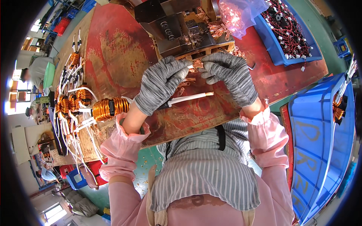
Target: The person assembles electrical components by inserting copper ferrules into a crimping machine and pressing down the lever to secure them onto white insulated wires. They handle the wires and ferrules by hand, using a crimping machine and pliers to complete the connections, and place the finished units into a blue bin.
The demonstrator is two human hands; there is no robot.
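Both my hands wear grey knitted gloves and meet in front of the black machine. My left hand (160,81) is closed in a pinch on a white-sleeved wire lead (190,66). My right hand (230,73) is closed on a copper terminal (197,64) at the tip of that lead; fingers partly cover where they join. A copper-wound coil (110,109) lies by my left wrist. A second white lead (190,98) with a bare copper end extends to the right below my hands. Loose copper terminals (184,83) lie on the table between my hands.
The black metal machine (166,32) stands ahead, copper terminals scattered around it. A clear bag of terminals (235,17) and a blue bin (271,49) of red-black wires are far right. Several wound coils (68,103) crowd the left. A large blue crate (311,139) stands right.
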